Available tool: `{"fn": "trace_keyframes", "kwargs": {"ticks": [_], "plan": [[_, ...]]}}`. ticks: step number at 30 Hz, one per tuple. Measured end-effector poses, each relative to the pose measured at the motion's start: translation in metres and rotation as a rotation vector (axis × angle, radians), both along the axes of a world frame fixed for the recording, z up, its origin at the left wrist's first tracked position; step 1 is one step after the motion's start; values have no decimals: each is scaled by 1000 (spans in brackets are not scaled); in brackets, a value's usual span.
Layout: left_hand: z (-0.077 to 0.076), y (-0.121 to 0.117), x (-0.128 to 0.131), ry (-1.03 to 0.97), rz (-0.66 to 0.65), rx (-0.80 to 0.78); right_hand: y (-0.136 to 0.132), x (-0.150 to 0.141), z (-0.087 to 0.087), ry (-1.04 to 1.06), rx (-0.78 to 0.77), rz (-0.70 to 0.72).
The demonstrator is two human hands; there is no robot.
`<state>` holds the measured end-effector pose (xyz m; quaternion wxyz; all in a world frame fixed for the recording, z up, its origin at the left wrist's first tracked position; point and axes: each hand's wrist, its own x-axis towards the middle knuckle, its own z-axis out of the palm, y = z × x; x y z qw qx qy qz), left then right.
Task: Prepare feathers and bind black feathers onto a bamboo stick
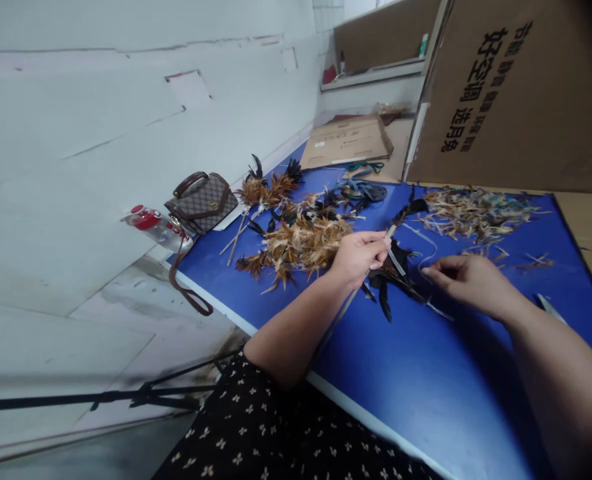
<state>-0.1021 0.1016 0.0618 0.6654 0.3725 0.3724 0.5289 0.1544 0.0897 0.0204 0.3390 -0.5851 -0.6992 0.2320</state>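
My left hand (359,257) is closed around a thin stick (392,233) with dark feathers (393,273) bound to it, held over the blue table (426,387). My right hand (469,280) is pinched on a thin white thread (423,247) that runs toward the stick. A heap of brown feathers (301,243) lies just left of my left hand. Loose pale feathers and trimmings (476,210) are scattered beyond my right hand.
A brown patterned handbag (203,200) and a red-capped bottle (153,225) sit at the table's left corner. Finished feather sticks (263,193) lie near them. A large cardboard box (516,93) stands at the back right. A flat carton (346,140) lies behind. A black tripod leg (101,398) crosses the floor.
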Motion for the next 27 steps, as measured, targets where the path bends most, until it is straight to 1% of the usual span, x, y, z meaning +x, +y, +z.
{"fn": "trace_keyframes", "kwargs": {"ticks": [3, 4, 7, 10, 12, 13, 16, 17, 18, 21, 24, 27], "plan": [[-2, 0, 1, 24, 8, -7, 1, -4, -12, -110, -169, 190], [-2, 0, 1, 26, 11, -6, 1, -6, -15, -133, -200, 225], [-1, -1, 0, 3, 6, 7, 2, -10, -17, -157, -233, 272], [4, -4, -1, -23, -11, 28, 1, -6, -7, -119, -219, 278], [9, -8, -1, -39, -30, 51, -3, -4, 7, -26, -204, 243], [11, -11, 0, -50, -47, 67, -5, -4, 14, 71, -195, 205], [17, -20, 2, -81, -103, 112, -14, -12, 34, 470, -173, 69], [17, -23, 3, -83, -119, 115, -17, -17, 39, 573, -170, 45], [16, -25, 5, -83, -135, 110, -19, -22, 42, 631, -169, 38], [10, -29, 10, -67, -173, 71, -22, -36, 43, 694, -160, 48], [3, -29, 15, -39, -179, 43, -22, -43, 39, 737, -145, 60], [0, -29, 17, -19, -177, 39, -22, -47, 35, 756, -129, 65]]}}
